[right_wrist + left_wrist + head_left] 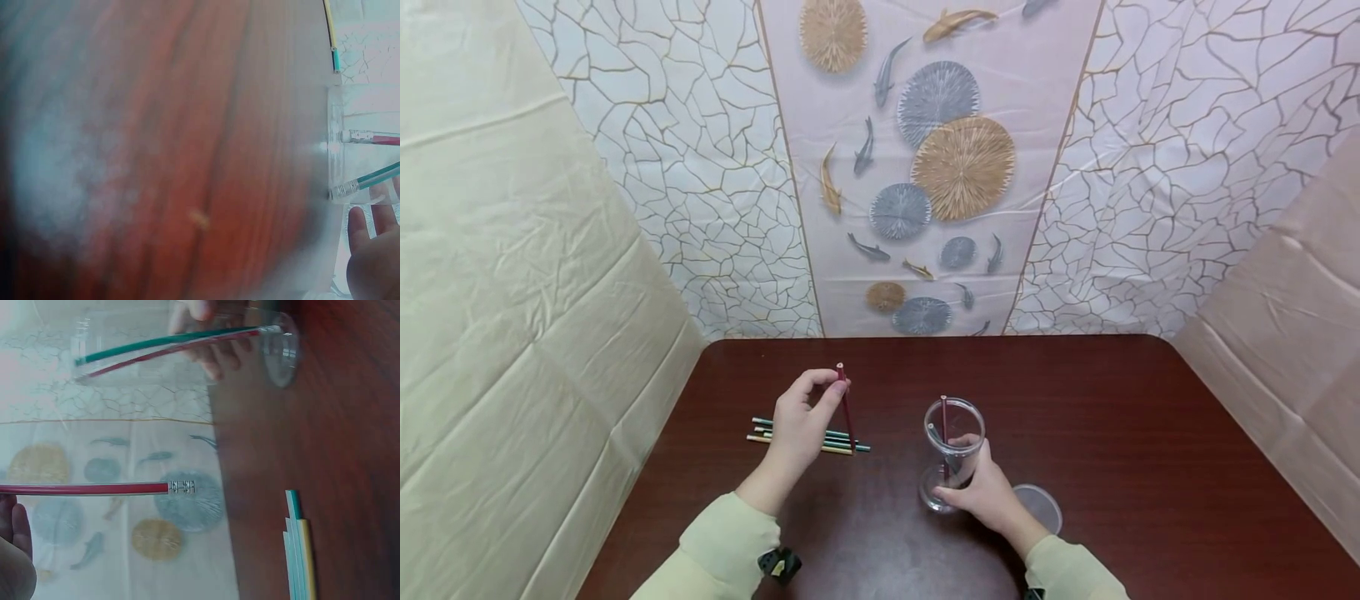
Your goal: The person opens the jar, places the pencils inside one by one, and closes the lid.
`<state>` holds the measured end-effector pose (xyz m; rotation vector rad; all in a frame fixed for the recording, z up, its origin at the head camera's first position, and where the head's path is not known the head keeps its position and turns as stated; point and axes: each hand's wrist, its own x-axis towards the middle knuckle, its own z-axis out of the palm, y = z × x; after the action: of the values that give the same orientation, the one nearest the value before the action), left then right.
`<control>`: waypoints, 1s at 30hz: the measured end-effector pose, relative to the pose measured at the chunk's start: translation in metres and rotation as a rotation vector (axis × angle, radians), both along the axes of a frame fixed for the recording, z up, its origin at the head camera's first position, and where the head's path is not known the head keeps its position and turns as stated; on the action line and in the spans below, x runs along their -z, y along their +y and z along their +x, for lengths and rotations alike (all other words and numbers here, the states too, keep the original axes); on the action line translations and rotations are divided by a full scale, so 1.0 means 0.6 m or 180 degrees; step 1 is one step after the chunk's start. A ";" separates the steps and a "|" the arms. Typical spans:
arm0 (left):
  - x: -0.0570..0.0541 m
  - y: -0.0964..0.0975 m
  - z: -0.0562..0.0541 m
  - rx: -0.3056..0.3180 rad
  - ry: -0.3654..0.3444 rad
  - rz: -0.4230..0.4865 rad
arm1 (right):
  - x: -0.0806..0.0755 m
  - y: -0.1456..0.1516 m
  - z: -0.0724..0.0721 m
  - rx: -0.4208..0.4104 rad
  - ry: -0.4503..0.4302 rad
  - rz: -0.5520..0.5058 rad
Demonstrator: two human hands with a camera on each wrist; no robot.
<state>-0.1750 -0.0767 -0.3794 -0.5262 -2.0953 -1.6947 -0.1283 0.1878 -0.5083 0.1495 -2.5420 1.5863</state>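
Observation:
My left hand (797,425) pinches a red pencil (847,417) near its upper end, between thumb and fingers. The pencil stands nearly upright, and its metal ferrule end points down toward the table in the left wrist view. To the right, my right hand (983,493) grips a clear round jar (929,475) that stands upright with its mouth open. Inside it lean a green pencil (156,344) and another red pencil (147,357), ferrule ends at the bottom. Several green and yellow pencils (763,438) lie side by side on the table, partly hidden behind my left hand.
A clear round lid (1045,507) lies flat on the dark red-brown table (1120,433), partly behind my right wrist. Patterned cloth (917,250) hangs behind the table's far edge. Pale cloth walls (550,333) rise on both sides.

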 end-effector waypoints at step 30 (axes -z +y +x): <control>-0.100 0.063 0.021 0.0422 0.0048 0.1414 | 0.004 0.003 -0.002 -0.0040 0.0086 -0.0013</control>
<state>-0.1621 -0.0391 -0.3191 -0.5406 -1.6258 -2.1408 -0.1294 0.1898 -0.5110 0.1857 -2.5222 1.5829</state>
